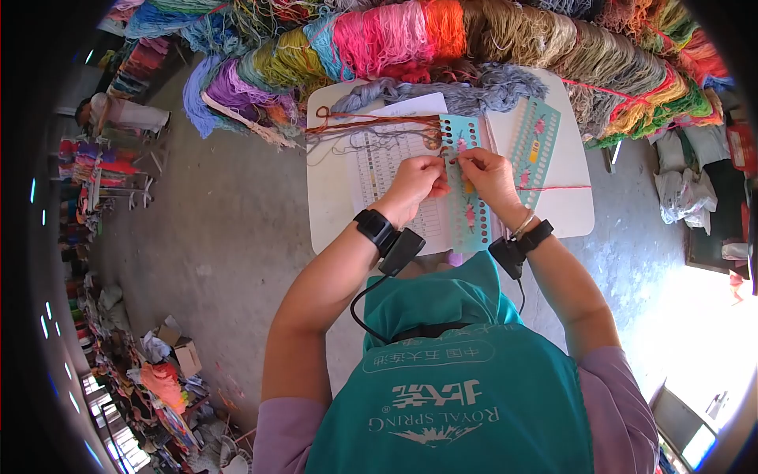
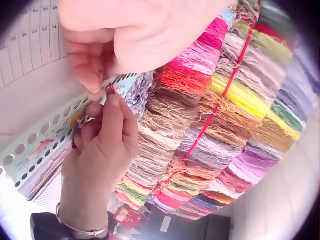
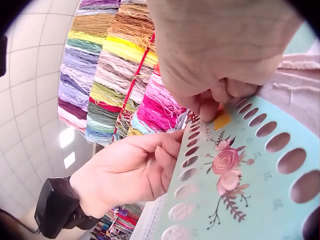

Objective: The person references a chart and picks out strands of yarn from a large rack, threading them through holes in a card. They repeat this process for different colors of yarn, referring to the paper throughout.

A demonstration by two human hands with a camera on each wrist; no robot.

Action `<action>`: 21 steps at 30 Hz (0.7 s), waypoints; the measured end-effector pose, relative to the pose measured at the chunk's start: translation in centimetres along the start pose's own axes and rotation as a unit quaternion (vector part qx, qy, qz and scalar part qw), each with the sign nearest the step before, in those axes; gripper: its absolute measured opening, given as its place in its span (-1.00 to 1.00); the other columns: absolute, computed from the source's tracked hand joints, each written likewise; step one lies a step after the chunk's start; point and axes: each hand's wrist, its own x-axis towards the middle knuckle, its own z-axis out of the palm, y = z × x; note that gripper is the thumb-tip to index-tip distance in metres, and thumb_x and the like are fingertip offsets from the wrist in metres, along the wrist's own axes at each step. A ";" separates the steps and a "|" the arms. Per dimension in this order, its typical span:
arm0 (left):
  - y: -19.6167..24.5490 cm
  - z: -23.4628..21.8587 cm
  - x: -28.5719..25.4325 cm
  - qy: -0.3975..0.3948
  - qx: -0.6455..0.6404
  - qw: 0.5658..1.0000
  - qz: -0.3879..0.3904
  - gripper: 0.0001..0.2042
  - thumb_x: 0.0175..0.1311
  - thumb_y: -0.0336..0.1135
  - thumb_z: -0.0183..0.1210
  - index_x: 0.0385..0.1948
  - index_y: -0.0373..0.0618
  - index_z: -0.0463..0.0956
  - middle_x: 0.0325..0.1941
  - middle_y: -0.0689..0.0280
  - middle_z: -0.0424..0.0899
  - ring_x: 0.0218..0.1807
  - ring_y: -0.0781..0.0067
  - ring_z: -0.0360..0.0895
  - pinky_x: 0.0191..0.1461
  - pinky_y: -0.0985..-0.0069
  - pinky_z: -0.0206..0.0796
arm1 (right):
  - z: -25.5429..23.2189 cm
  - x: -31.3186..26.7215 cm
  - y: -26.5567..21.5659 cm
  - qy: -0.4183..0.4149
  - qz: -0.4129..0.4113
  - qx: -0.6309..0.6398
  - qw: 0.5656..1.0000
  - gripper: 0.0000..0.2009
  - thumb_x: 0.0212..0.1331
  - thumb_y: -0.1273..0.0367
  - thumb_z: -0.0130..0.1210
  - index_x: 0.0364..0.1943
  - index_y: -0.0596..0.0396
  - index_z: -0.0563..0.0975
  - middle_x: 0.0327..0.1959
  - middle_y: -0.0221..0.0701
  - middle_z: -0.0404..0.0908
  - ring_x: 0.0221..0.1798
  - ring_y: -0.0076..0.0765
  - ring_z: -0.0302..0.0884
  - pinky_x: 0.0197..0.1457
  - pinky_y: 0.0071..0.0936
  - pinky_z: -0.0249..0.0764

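A teal card with punched holes and printed flowers [image 1: 470,215] lies over a printed chart sheet [image 1: 379,170]. Both hands meet at its upper left edge. The left hand [image 1: 414,183] has its fingertips at the holes. The right hand [image 1: 491,180] pinches a dark red thread [image 2: 111,89] over the card, its other fingers curled. Whether the left fingertips hold thread is hard to tell. Reddish-brown and grey threads [image 1: 371,125] run from the card's upper holes to the left. In the right wrist view the card [image 3: 255,170] shows large, with the left hand [image 3: 130,167] at its edge.
Bundles of coloured yarn [image 1: 379,35] hang along the table's far side. A grey-blue skein [image 1: 474,83] lies on the white table [image 1: 572,158]. A second holed card [image 1: 538,130] rests at the right, with a red thread [image 1: 557,188] below it.
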 end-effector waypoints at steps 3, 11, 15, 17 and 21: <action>0.0 -0.1 0.7 -0.018 -0.016 1.000 -0.004 -0.84 0.45 -0.35 0.07 -0.11 -0.21 0.52 -0.31 0.35 0.62 -0.37 0.58 0.59 -0.35 0.67 0.46 | -0.2 -0.4 -0.5 0.005 -0.005 -0.018 1.000 -0.81 0.22 0.38 0.19 -0.19 0.21 0.67 -0.48 -0.40 0.67 -0.46 -0.64 0.51 -0.37 -0.57 0.47; 0.9 -0.4 1.2 -0.044 -0.010 0.999 -0.020 -0.91 0.43 -0.37 0.10 -0.24 -0.17 0.52 -0.38 0.37 0.61 -0.42 0.61 0.58 -0.35 0.69 0.46 | 0.0 -0.9 -0.9 0.045 -0.101 -0.106 0.988 -0.86 0.17 0.39 0.21 -0.24 0.08 0.70 -0.47 -0.27 0.70 -0.47 -0.43 0.66 -0.34 -0.48 0.55; 1.3 -0.2 1.1 -0.025 0.048 0.998 -0.012 -0.92 0.39 -0.39 0.11 -0.28 -0.18 0.53 -0.40 0.35 0.62 -0.44 0.57 0.60 -0.37 0.65 0.48 | 0.3 -0.9 -1.5 0.058 -0.166 -0.158 0.972 -0.89 0.15 0.38 0.22 -0.27 0.02 0.69 -0.50 -0.22 0.68 -0.49 -0.24 0.67 -0.38 -0.39 0.55; 1.5 0.0 0.9 -0.005 0.098 0.995 -0.001 -0.91 0.37 -0.39 0.12 -0.29 -0.19 0.55 -0.40 0.34 0.64 -0.45 0.56 0.61 -0.39 0.63 0.48 | 0.2 -0.8 -1.5 0.023 -0.100 -0.178 0.979 -0.85 0.13 0.32 0.23 -0.25 0.02 0.66 -0.51 -0.24 0.67 -0.48 -0.19 0.66 -0.37 -0.33 0.54; 1.7 -1.6 0.0 0.043 0.219 0.973 0.060 -0.88 0.35 -0.36 0.13 -0.27 -0.20 0.59 -0.43 0.34 0.65 -0.46 0.57 0.60 -0.41 0.61 0.46 | 0.1 -0.6 -1.7 -0.029 -0.061 -0.236 0.969 -0.73 0.10 0.20 0.27 -0.18 0.01 0.59 -0.51 -0.26 0.66 -0.42 -0.12 0.66 -0.32 -0.22 0.53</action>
